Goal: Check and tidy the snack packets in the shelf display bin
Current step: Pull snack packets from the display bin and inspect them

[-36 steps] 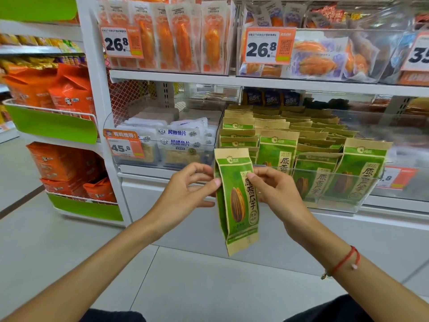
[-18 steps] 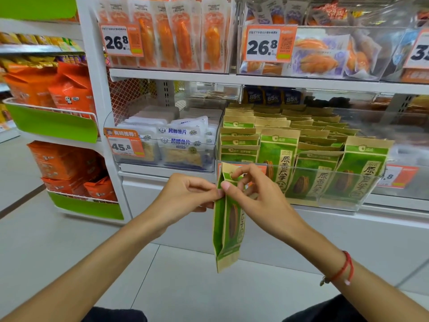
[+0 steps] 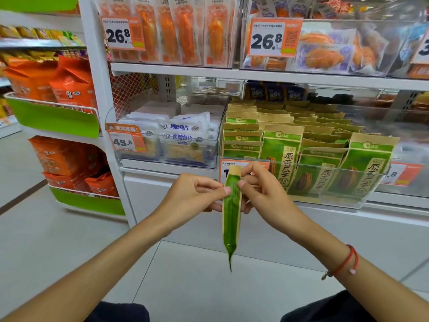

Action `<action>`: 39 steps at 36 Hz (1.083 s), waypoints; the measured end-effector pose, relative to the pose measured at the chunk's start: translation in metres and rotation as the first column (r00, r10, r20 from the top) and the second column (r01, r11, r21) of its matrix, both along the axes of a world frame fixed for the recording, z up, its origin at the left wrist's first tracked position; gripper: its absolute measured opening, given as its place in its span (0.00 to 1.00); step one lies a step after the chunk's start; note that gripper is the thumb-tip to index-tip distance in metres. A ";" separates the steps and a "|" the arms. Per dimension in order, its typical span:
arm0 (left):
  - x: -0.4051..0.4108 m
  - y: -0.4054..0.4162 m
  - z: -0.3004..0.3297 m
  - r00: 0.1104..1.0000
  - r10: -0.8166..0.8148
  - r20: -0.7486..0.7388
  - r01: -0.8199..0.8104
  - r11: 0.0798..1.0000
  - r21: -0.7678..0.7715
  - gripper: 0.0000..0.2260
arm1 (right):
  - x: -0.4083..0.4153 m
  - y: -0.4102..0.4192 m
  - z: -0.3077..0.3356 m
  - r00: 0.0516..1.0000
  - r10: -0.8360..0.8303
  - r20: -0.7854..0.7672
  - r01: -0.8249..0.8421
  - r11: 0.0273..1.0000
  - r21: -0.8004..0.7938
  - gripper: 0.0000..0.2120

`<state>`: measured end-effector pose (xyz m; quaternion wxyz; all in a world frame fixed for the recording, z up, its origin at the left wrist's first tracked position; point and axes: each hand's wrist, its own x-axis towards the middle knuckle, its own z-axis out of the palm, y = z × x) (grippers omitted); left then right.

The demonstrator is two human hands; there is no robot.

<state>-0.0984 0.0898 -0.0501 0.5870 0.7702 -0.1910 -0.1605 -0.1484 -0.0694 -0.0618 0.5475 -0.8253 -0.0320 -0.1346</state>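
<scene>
A green and tan snack packet (image 3: 231, 219) hangs edge-on in front of me, below the shelf. My left hand (image 3: 195, 194) pinches its upper left side and my right hand (image 3: 262, 189) pinches its upper right side. Behind my hands stands the clear display bin (image 3: 352, 203), filled with several rows of the same green packets (image 3: 282, 152), most upright, those at the front right leaning.
A second clear bin (image 3: 130, 156) with white fish-snack packets stands to the left. Orange packets fill the shelf above (image 3: 176, 33). Orange bags (image 3: 72, 82) sit on a green-edged rack at far left. Grey floor tiles lie below.
The packet has turned from facing me to edge-on, and both hands have come closer together and dropped a little while keeping hold of it.
</scene>
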 end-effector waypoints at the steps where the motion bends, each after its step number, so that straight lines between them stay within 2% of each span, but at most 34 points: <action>1: 0.000 0.000 0.001 1.000 0.002 -0.003 -0.002 1.000 0.002 0.04 | 0.000 -0.001 0.000 1.000 0.017 -0.009 -0.017 0.999 0.036 0.04; 3: 0.000 -0.001 0.002 1.000 0.010 0.006 -0.010 1.000 0.010 0.04 | 0.000 -0.004 0.001 0.998 0.052 -0.033 -0.050 0.996 0.074 0.01; 6: 0.001 0.001 0.002 0.999 0.021 0.024 -0.021 1.000 0.008 0.04 | 0.000 -0.004 0.000 0.995 0.078 -0.058 -0.073 0.994 0.086 0.04; 8: 0.001 0.002 0.003 1.000 0.028 0.003 -0.028 0.999 -0.026 0.02 | 0.001 -0.004 0.000 0.996 0.078 -0.040 -0.075 0.994 0.080 0.03; 14: 0.005 0.005 0.007 0.993 0.115 -0.027 -0.117 0.982 -0.150 0.03 | 0.000 -0.003 0.003 0.997 0.076 -0.005 -0.076 0.994 -0.081 0.04; 19: 0.012 0.012 0.011 0.973 0.229 -0.040 -0.231 0.931 -0.283 0.02 | -0.005 -0.001 0.000 0.993 0.120 -0.019 -0.120 0.947 -0.298 0.20; 21: 0.013 0.015 0.012 0.964 0.256 -0.066 -0.263 0.904 -0.336 0.02 | -0.006 0.000 -0.001 0.991 0.126 -0.038 -0.131 0.936 -0.327 0.23; 27: 0.013 0.015 0.009 0.954 0.284 -0.092 -0.297 0.872 -0.390 0.02 | -0.006 0.002 0.001 0.994 0.109 -0.029 -0.112 0.917 -0.384 0.23; 34: 0.021 0.018 0.001 0.969 0.239 -0.070 -0.249 0.920 -0.301 0.07 | -0.004 0.000 0.000 0.997 0.072 -0.033 -0.079 0.927 -0.365 0.19; 39: 0.028 0.022 -0.003 0.949 0.303 -0.091 -0.317 0.917 -0.242 0.14 | -0.003 -0.005 0.000 0.997 0.067 -0.041 -0.074 0.977 -0.201 0.19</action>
